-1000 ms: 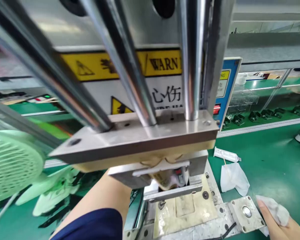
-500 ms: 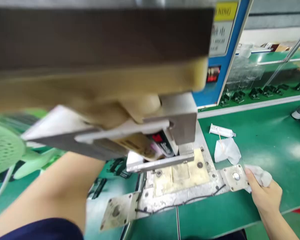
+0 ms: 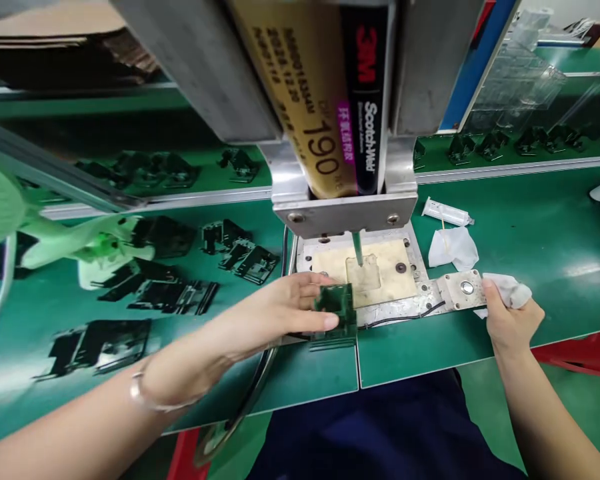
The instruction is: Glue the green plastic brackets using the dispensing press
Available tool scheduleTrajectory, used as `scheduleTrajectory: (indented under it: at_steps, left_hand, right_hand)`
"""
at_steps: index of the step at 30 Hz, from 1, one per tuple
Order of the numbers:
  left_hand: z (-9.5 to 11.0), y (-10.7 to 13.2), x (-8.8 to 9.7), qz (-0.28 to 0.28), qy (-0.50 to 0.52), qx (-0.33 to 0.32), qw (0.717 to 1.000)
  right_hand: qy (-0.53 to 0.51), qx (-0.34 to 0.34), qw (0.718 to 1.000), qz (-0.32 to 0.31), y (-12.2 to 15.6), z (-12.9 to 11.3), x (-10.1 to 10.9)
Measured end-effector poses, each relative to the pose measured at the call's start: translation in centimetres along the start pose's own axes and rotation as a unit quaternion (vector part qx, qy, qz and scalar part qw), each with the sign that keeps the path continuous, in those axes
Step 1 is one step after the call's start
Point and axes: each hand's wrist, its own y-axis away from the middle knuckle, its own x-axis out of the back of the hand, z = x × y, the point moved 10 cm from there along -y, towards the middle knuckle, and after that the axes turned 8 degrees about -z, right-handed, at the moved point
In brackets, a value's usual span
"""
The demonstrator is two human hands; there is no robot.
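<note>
My left hand (image 3: pixel 305 308) grips a dark green, translucent plastic bracket-like part (image 3: pixel 341 310) between thumb and fingers, over the near edge of the metal base plate (image 3: pixel 425 293). Just beyond it, a thin green nozzle (image 3: pixel 357 250) points down from a gold and black Scotch-Weld adhesive cartridge (image 3: pixel 325 127) in a metal holder (image 3: pixel 347 215). Under the nozzle lies a pale pad (image 3: pixel 395 257) with a recess. My right hand (image 3: pixel 516 327) is closed around a white cloth or tissue (image 3: pixel 509 290), beside the silver button (image 3: pixel 467 287) at the plate's right end.
Several dark plastic parts (image 3: pixel 250 260) lie on the green bench left of the plate, and more stand on the back shelf (image 3: pixel 500 143). A white tube (image 3: pixel 447 212) and a crumpled tissue (image 3: pixel 453 248) lie to the right. A pale green fan (image 3: pixel 95 243) stands at left.
My view has drawn back and dropped toward the plate. My left hand, hidden before behind the dispenser, now shows holding the dark part near the plate. My right hand keeps its place with the cloth.
</note>
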Motion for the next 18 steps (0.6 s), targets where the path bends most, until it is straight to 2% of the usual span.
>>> scheduleTrajectory:
  at_steps: [3,6,12,14,18]
  left_hand:
    - [0.9,-1.9,-2.9,-0.012,0.050,-0.016,0.999]
    - [2.3,-3.0,-4.4,-0.044,0.072,-0.030,0.996]
    - [3.3,-3.9,-3.6,-0.029,0.061,-0.056,0.996]
    - [3.6,-4.4,-3.2,-0.022,0.031,-0.099,0.994]
    - [4.3,-5.0,-2.5,0.030,-0.072,-0.196,0.977]
  right_hand:
    - [-0.006,-0.001,1.000,0.004,0.0,0.0,0.0]
    - [-0.012,0.005,1.000,0.005,0.0,-0.3,0.0]
    - [-0.018,0.022,1.000,-0.013,-0.1,-0.9,-0.3]
    - [-0.018,0.023,0.999,-0.016,-0.2,-1.0,-0.3]
    - [-0.025,0.023,0.999,-0.015,-0.1,-1.1,-0.1]
